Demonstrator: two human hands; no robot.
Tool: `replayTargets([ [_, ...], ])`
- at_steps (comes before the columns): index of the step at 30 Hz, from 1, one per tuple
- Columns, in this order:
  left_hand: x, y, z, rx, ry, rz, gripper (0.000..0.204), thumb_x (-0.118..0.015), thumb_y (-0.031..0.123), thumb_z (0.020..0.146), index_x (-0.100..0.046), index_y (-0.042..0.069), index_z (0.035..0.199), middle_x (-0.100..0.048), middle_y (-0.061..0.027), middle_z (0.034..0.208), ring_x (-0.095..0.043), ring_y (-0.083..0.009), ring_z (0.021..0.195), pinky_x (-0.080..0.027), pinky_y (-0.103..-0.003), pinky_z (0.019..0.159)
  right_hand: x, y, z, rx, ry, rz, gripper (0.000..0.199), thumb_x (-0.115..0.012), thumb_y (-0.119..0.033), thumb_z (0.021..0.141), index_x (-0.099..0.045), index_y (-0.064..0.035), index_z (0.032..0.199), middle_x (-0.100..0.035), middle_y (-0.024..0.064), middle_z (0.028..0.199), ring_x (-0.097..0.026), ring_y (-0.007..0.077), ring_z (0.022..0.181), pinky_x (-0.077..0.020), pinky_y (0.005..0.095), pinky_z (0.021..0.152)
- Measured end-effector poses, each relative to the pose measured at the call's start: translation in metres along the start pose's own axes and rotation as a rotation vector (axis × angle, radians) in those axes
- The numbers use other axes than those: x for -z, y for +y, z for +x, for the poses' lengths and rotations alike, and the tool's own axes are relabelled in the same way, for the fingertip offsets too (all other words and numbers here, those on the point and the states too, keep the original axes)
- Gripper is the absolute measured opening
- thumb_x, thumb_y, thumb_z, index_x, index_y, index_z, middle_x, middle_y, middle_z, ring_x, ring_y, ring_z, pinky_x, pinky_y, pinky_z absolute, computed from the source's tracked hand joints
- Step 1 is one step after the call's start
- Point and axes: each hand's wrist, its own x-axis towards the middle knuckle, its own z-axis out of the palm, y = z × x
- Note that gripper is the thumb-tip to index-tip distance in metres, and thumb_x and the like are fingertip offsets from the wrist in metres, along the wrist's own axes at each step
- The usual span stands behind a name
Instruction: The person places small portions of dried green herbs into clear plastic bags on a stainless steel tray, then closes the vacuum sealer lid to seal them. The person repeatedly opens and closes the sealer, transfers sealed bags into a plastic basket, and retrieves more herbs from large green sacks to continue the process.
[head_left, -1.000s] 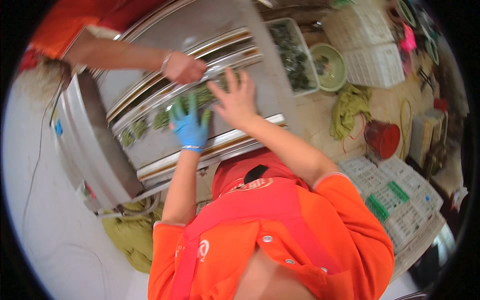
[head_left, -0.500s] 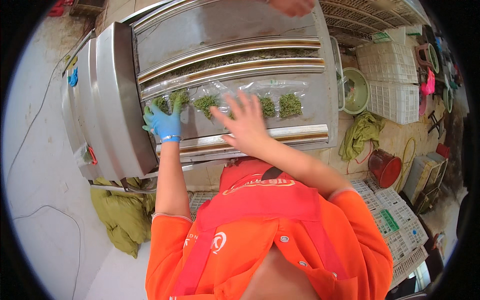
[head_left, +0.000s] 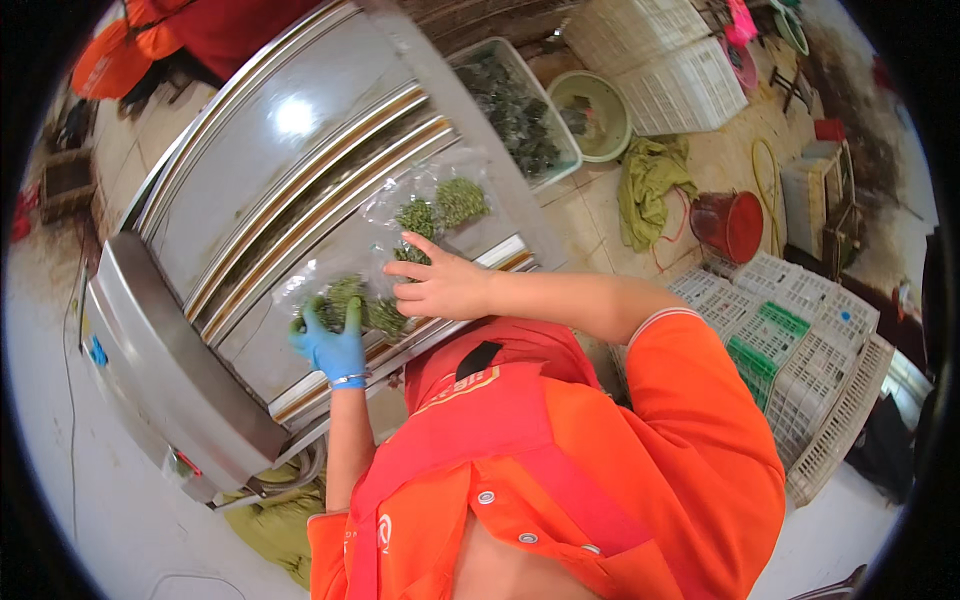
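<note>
Several clear plastic bags of small green berries (head_left: 460, 202) lie in a row on the metal bed (head_left: 290, 125) of a machine that looks like a vacuum sealer. My left hand (head_left: 335, 350), in a blue glove with green-stained fingertips, touches the leftmost bags with thumb and fingers spread. Beside it, a bag of berries (head_left: 383, 317) lies against the near metal bar (head_left: 310, 393). My bare right hand (head_left: 437, 283) rests over the middle bags, fingers apart, partly covering a clump of berries. Neither hand visibly grips a bag.
The raised steel lid (head_left: 175, 345) stands at the left. Beyond the bed's right end are a bin of dark packets (head_left: 505, 110), a green basin (head_left: 605, 125) and white crates (head_left: 660, 75). A red bucket (head_left: 727, 225) stands farther right. Another person (head_left: 110, 60) is at the upper left.
My view has turned, so the machine now appears tilted. My right hand has come down onto the middle bags, its fingers no longer blurred. The left bags are bunched nearer the front bar.
</note>
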Motion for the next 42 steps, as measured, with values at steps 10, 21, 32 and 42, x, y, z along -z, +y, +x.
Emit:
replayTargets([
  [10,-0.095,0.170,-0.021,-0.504,0.021,-0.189,0.045,-0.075,0.030,0.085,-0.067,0.010,0.125,-0.053,-0.0247,0.123,-0.051,-0.0399,0.111,-0.042,-0.050,0.097,0.063,0.077,-0.096,-0.335,0.299,0.022,0.019,-0.063,-0.016,0.083,-0.067,-0.0097,0.100,-0.061,0.0104,0.123,-0.052,0.0285,0.127,-0.0399,0.0506,0.111],
  [21,-0.127,0.268,0.023,-0.800,0.001,-0.243,0.036,-0.073,0.019,0.087,-0.068,0.012,0.122,-0.062,-0.0139,0.117,-0.060,-0.0343,0.105,-0.046,-0.047,0.090,0.044,0.151,-0.162,-1.029,0.708,0.302,0.039,-0.065,-0.020,0.092,-0.061,-0.0058,0.128,-0.052,0.0191,0.141,-0.046,0.0397,0.133,-0.0387,0.0447,0.111],
  [32,-0.077,0.211,0.004,-0.717,-0.150,-0.128,0.050,-0.074,0.022,0.084,-0.062,0.012,0.132,-0.059,-0.0143,0.131,-0.053,-0.0362,0.120,-0.043,-0.046,0.098,0.037,0.090,-0.128,-1.030,0.535,0.634,0.067,-0.074,-0.028,0.087,-0.046,-0.0206,0.148,-0.036,0.0213,0.152,-0.037,0.0439,0.136,-0.0346,0.0497,0.113],
  [42,-0.069,0.176,-0.030,-0.459,-0.329,-0.138,0.056,-0.089,0.021,0.070,-0.059,0.006,0.114,-0.064,-0.0120,0.115,-0.061,-0.0320,0.101,-0.046,-0.043,0.089,0.022,0.104,-0.159,-1.301,0.594,0.096,0.060,-0.068,-0.037,0.090,-0.050,-0.0032,0.137,-0.060,0.0213,0.124,-0.056,0.0409,0.113,-0.0451,0.0467,0.099],
])
